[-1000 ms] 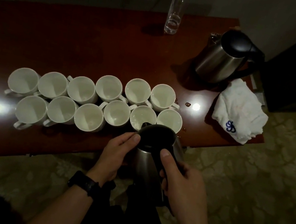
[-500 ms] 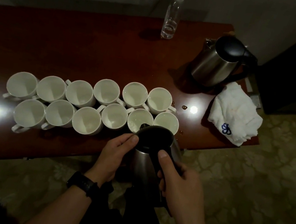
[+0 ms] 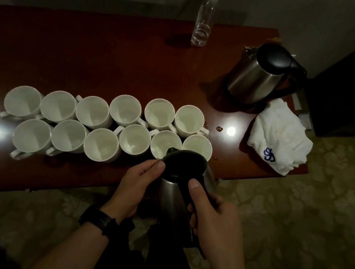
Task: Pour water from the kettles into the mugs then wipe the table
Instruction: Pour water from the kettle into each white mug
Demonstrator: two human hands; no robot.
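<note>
Steel kettle (image 3: 176, 194) between both hands, right hand (image 3: 212, 219) fingers wrapping handle

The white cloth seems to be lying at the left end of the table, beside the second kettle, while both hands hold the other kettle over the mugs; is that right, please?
Not quite: the head view shows the white cloth at the table's right end, beside the second kettle. The left hand and right hand do hold the other kettle over the mugs.

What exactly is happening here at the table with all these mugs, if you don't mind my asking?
A person is pouring from a steel kettle: the right hand holds its handle, the left hand steadies its lid. The spout is tipped over a front-row mug among twelve white mugs in two rows. A second kettle, a white cloth and a clear bottle stand by; droplets dot the table.
</note>
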